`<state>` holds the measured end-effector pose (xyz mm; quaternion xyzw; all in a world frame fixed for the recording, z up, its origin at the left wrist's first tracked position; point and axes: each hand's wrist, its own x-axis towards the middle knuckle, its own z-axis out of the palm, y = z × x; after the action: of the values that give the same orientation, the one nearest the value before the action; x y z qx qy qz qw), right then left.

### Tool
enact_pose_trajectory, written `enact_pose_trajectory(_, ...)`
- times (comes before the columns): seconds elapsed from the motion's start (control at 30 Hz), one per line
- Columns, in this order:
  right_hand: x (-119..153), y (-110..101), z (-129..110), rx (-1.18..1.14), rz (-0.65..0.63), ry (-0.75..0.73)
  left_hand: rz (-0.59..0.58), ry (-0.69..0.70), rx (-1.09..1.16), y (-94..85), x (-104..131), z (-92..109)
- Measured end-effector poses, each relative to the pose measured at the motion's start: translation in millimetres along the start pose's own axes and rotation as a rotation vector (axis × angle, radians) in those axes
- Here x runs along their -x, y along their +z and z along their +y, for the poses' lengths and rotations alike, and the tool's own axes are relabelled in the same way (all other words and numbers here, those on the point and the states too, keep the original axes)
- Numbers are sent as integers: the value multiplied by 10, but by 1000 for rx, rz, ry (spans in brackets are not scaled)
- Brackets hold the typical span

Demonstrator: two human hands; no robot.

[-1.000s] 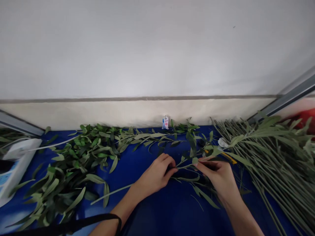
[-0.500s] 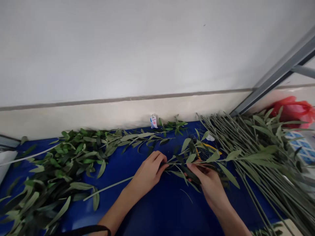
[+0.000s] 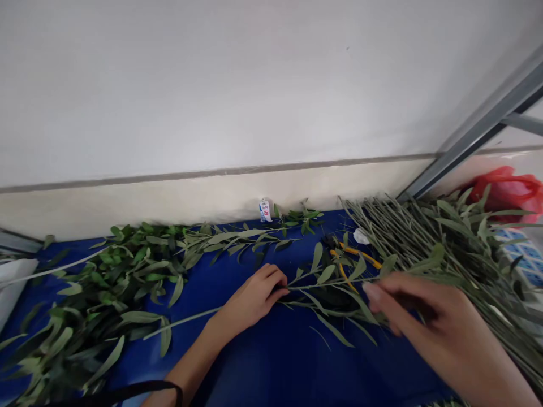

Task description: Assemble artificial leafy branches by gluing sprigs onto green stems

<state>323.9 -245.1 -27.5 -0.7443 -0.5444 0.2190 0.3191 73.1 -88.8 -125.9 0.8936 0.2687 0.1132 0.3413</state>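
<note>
My left hand (image 3: 259, 294) pinches a leafy stem (image 3: 314, 286) over the blue surface (image 3: 271, 362); its bare end sticks out on the left past my wrist. To the right, my right hand (image 3: 428, 322) is at the leafy part of that stem, thumb and forefinger brought near each other and slightly blurred. Whether a leaf is between those fingertips cannot be made out. Yellow-handled pliers (image 3: 362, 256) lie just behind the stem, partly covered by leaves.
A heap of leafy sprigs (image 3: 148, 260) covers the left side. Long bare stems (image 3: 382, 226) are piled at the right, by a metal post (image 3: 470, 133). A small packet (image 3: 265, 210) rests against the wall (image 3: 212, 199). A red bag (image 3: 509, 192) is far right.
My right hand has moved right and nearer along the stem. The leaves between my hands are more spread out, and more of the yellow handles shows. My left hand has barely moved.
</note>
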Motion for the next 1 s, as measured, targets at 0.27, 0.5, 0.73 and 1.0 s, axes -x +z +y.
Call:
enact_pose_trajectory(0.27,-623,220,147,537,-374,-297,38,-27,1,2,58,-29)
enact_pose_trajectory(0.5,-526,248,199,523,-360,-485,24,-25,8,-38,66,-48)
enact_pose_trajectory(0.73,-461,259,389,696,-54,-968,3,-2,18,-96,45,-50)
enact_pose_trajectory(1.0,-443,14,-162,302,104,-629,109,70,38,-99,80,-74)
